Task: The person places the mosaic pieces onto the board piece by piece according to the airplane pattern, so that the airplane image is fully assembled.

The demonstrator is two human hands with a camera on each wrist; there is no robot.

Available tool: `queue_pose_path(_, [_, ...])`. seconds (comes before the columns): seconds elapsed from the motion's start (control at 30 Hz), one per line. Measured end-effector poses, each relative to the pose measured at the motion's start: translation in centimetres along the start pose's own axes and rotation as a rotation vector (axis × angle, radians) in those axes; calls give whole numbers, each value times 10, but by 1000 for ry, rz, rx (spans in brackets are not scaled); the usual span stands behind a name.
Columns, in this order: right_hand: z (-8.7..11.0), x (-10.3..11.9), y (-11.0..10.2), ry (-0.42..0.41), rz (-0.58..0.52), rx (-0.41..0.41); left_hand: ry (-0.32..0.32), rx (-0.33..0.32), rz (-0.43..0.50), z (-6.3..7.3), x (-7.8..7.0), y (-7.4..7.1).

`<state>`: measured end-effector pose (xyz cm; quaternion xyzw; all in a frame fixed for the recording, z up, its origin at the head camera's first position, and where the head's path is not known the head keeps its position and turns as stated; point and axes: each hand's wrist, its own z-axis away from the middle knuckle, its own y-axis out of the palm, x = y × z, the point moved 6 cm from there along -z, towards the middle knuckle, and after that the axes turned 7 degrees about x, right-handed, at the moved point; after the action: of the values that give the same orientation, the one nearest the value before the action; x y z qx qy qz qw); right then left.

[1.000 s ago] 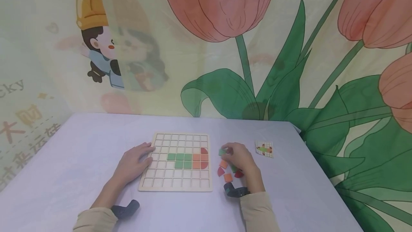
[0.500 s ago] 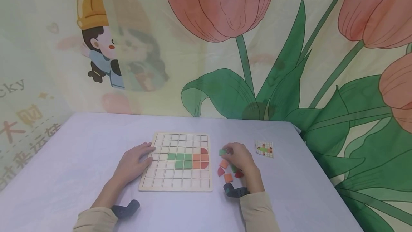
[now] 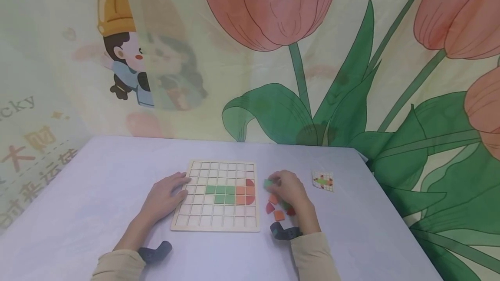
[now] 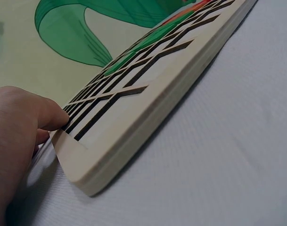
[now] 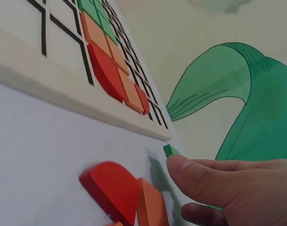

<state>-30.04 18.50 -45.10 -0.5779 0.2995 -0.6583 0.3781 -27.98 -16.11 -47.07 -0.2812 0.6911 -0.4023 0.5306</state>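
My left hand (image 3: 166,196) rests at the left edge of a wooden grid board (image 3: 200,210), its fingers touching the frame. In the left wrist view, a digit (image 4: 51,115) lies on the board's corner. Green square tiles (image 3: 224,194), orange squares (image 3: 240,195) and red rounded pieces (image 3: 250,199) fill some cells. Right of the board, my right hand (image 3: 291,187) pinches a green tile (image 5: 168,150) between thumb and fingers. Below that hand lie loose pieces: an orange square (image 3: 279,215), a red rounded piece (image 3: 270,207) and others partly hidden by the hand.
A small pattern card (image 3: 323,181) lies farther right on the white-covered table (image 3: 371,237). Dark wrist devices (image 3: 156,253) are strapped at both wrists. A printed curtain with tulips (image 3: 273,8) hangs behind the table's back edge.
My right hand, with the green tile between its fingers, has shifted slightly left and up towards the board. My left hand stays at the board's edge. The head view has turned slightly.
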Motion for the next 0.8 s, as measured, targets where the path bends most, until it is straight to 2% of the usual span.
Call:
queue_pose_path(0.23, [1, 15, 5, -23, -20, 2, -7, 7, 15, -1, 1, 1])
queue_pose_path(0.4, [4, 34, 9, -55, -41, -1, -14, 13, 19, -1, 1, 1])
queue_pose_path(0.6, [9, 64, 17, -151, 17, -24, -18, 19, 19, 0, 1, 1])
queue_pose_path(0.8, [14, 91, 32, -222, 83, 18, -20, 17, 17, 0, 2, 1])
